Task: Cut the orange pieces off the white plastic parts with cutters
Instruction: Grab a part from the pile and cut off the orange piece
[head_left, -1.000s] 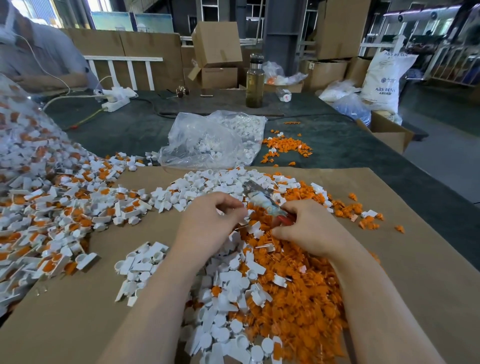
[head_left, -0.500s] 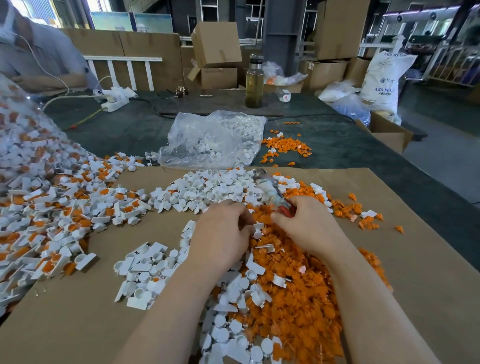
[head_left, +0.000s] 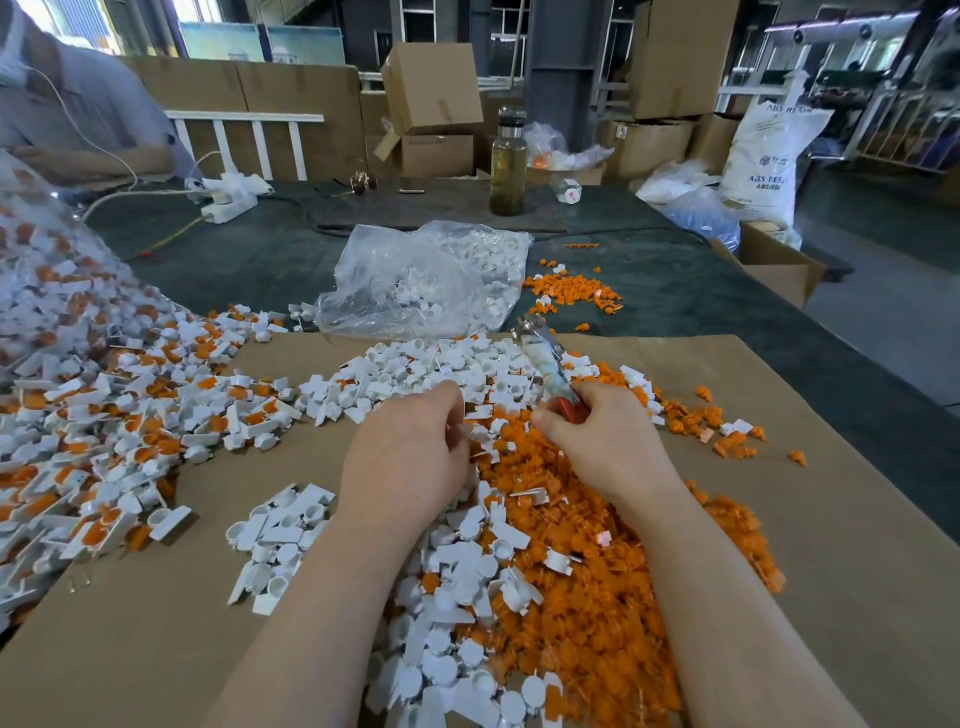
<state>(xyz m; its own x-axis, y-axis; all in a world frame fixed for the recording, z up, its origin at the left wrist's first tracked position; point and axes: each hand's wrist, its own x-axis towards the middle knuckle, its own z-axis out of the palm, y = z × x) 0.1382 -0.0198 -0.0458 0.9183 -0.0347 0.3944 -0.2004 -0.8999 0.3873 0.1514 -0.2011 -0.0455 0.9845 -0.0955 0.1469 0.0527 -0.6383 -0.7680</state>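
Both hands are working over the orange pieces (head_left: 597, 613): my right hand (head_left: 605, 441) is gripping red-handled cutters (head_left: 545, 364) pointing away, my left hand (head_left: 410, 452) is curling fingers around a small white plastic part (head_left: 464, 429).

Your left hand (head_left: 410, 457) curls knuckles-up, fingertips pinched; your right hand (head_left: 602, 441) grips the cutters (head_left: 545, 364), both forearms extended.

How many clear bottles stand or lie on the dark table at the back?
2: a tall bottle standing upright at the far edge, and a small bottle lying just right of it. Others may be hidden.
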